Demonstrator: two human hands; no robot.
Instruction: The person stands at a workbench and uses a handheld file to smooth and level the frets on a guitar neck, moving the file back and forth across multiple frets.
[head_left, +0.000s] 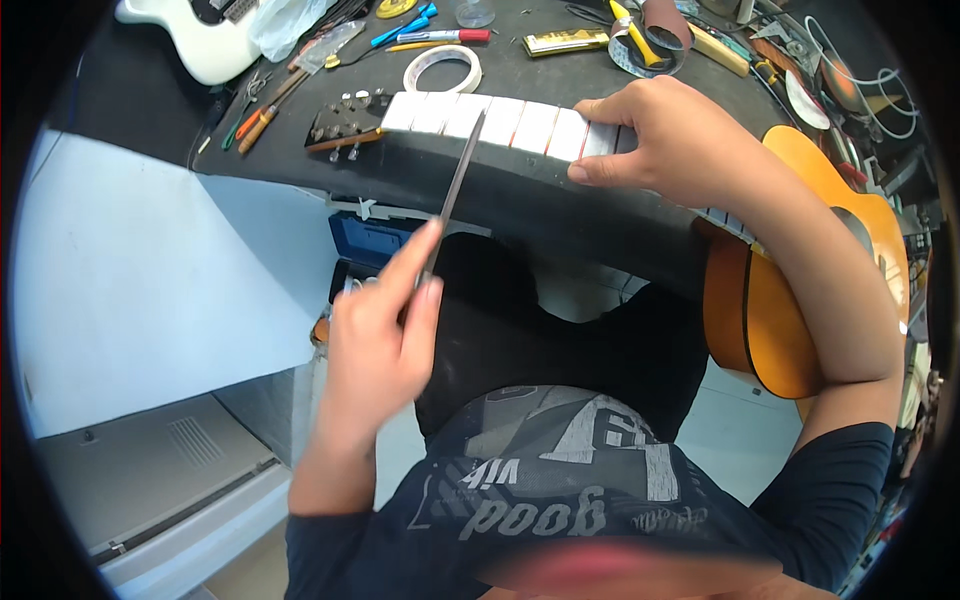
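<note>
An orange-brown guitar (785,310) lies with its neck across the dark bench, headstock (345,125) to the left. White masking tape covers much of the fretboard (530,125), with thin fret lines showing between the strips. My left hand (385,330) grips a slim metal file (460,175), slanted up and away so that its tip lies over the taped frets. My right hand (665,140) clasps the neck toward the body, thumb on the near edge and fingers at the far edge. My right forearm passes over the guitar's body.
Behind the neck lie a tape roll (442,70), a red marker (445,36) and a yellow-black flat item (565,42). Screwdrivers (265,125) and a white guitar body (195,40) sit at left. Tools and cables (850,70) clutter the right. A blue case (365,240) stands below the bench.
</note>
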